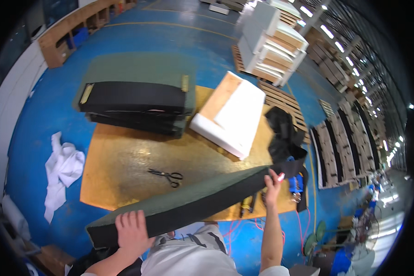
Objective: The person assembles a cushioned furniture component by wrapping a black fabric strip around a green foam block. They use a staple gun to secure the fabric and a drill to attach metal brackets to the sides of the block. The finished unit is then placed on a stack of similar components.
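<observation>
A long padded panel (193, 207), dark green on its top face and black along its side, lies slantwise across the near edge of the table. My left hand (132, 230) grips its near left part, fingers laid together over the black side. At the far right end, my right hand (272, 186) is closed on the panel's corner. A small red and white item (281, 176) shows by the right fingertips; its kind is unclear. Black-handled scissors (170, 176) lie just beyond the panel on the yellow-brown tabletop (124, 158).
Similar green and black panels (133, 96) are stacked at the table's back left. A white block with a wooden face (239, 117) rests beside them. Black fabric (283, 135) and a blue tool (296, 183) lie at the right edge. White cloth (64, 165) is on the floor at left.
</observation>
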Available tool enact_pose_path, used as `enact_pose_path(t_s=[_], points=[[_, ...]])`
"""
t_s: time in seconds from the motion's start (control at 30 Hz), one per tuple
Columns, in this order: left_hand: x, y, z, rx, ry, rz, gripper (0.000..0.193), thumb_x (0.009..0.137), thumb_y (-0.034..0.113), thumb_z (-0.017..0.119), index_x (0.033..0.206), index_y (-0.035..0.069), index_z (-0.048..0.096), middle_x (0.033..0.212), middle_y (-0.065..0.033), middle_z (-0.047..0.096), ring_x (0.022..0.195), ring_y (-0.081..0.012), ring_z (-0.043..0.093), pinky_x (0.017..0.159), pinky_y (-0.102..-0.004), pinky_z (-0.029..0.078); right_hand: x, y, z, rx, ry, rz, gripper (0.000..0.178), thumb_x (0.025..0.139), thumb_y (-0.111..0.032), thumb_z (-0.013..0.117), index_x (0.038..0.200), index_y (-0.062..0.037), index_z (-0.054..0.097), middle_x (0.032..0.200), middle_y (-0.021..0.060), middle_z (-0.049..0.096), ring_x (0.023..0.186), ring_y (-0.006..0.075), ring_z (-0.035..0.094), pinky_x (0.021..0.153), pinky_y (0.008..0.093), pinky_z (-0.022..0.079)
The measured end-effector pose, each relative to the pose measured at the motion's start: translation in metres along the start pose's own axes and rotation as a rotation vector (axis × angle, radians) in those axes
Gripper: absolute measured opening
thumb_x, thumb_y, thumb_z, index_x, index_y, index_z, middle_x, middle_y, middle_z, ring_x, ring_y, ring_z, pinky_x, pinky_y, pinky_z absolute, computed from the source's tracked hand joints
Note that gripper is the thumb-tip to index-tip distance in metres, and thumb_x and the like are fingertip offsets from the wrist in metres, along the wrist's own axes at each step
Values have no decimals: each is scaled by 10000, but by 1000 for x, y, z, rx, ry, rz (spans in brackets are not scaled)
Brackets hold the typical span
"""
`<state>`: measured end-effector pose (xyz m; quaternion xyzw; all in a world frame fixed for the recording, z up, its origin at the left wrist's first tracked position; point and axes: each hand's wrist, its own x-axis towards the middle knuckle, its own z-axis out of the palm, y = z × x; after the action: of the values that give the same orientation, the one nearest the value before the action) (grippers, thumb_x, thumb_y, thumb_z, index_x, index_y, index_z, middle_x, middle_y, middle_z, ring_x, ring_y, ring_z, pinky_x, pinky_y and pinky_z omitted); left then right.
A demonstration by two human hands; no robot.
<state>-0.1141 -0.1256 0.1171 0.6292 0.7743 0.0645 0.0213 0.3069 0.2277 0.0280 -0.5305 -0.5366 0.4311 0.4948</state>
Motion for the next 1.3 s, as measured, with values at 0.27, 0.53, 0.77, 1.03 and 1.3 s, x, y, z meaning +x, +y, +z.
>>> enact_pose_path(t_s=[0.27, 0.53, 0.77, 1.03, 1.3], points=[[20, 15, 1, -90, 48, 79, 852, 712, 534, 814, 1338, 12, 566, 1168, -194, 557, 1113, -398, 532, 984, -533, 415, 30, 25, 49, 595, 155, -107, 507, 1058, -405, 434, 1226, 17, 658, 1172, 150, 707, 1097, 274, 673, 998, 384, 532], [-104, -31, 7, 76, 176, -22, 727, 757, 641, 708, 1210, 74, 654, 1150, -150, 589, 1086, -369, 577, 961, -555, 446, 64, 60, 57, 229, -392, 465, 261, 994, -189, 596, 1128, 26, 658, 948, 130, 728, 856, 206, 714, 798, 330, 590], [-123, -32, 16, 66, 115, -104, 811, 637, 579, 787, 1259, 98, 585, 1222, -140, 562, 1163, -384, 544, 1016, -604, 414, 79, 109, 224, -676, -1380, -216, 309, 925, -268, 670, 1116, -35, 740, 1026, 129, 766, 926, 271, 729, 826, 391, 563], [-114, 17, -5, 151, -41, -433, 1032, 329, 262, 902, 1284, 122, 538, 1273, -129, 515, 1259, -387, 492, 1146, -620, 322, -77, 219, 382, -1204, -1498, -896, 312, 940, -202, 588, 1180, -9, 644, 1195, 236, 655, 1001, 404, 698, 827, 449, 597], [-87, 27, -16, 118, -26, -436, 951, 376, 324, 876, 1242, 93, 560, 1192, -145, 532, 1194, -399, 513, 1096, -601, 354, 22, 232, 316, -953, -1403, -559, 292, 901, -186, 613, 1119, 8, 622, 1036, 263, 699, 956, 408, 712, 801, 481, 591]])
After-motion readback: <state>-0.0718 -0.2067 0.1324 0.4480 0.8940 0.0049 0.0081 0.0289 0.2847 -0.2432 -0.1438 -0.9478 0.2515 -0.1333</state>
